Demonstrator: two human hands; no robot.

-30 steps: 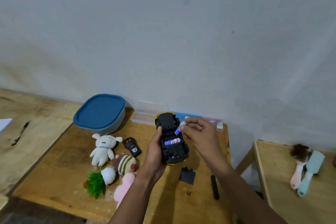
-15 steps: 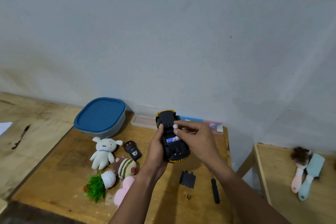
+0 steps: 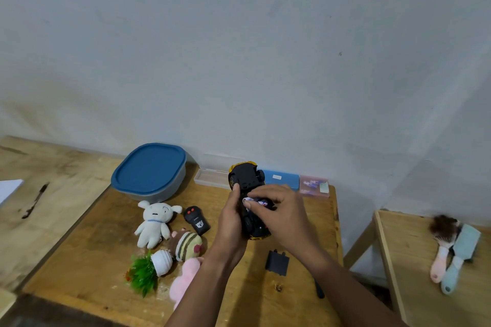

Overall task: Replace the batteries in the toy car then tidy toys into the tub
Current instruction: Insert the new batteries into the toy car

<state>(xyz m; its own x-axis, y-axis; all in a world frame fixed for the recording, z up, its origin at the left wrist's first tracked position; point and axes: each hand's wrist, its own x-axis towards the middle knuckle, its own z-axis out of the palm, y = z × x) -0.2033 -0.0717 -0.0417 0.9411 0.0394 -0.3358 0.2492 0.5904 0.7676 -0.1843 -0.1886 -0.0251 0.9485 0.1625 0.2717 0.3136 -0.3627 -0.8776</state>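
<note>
The toy car (image 3: pixel 248 180) was held upside down above the middle of the desk (image 3: pixel 87 255), its black underside facing up, w/ yellow body edges visible at the far and near ends. The left hand (image 3: pixel 230 225) was wrapped around the car's left side, thumb lying on the underside. The right hand (image 3: pixel 281 214) was over the car's middle, its fingers closed around a battery (image 3: pixel 256 202) w/ white-blue-red label, pressed at the open battery compartment; I could not tell if the battery was fully seated.

A black battery cover (image 3: pixel 277 263) lay on the desk near the car, to the right of the left forearm, and a dark screwdriver (image 3: pixel 318 291) was partly hidden by the right forearm.

The tub (image 3: pixel 151 171), grey w/ blue lid closed, stood at the far left part of the desk. Near it lay a white plush toy (image 3: pixel 155 223), a black remote (image 3: pixel 196 220), a striped plush (image 3: pixel 187 245), a small fake plant (image 3: pixel 148 269) in a white pot, and a pink plush (image 3: pixel 183 280).

Against the far wall were a clear box (image 3: pixel 212 179), a blue box (image 3: pixel 283 180) and a pink box (image 3: pixel 314 187).
</note>
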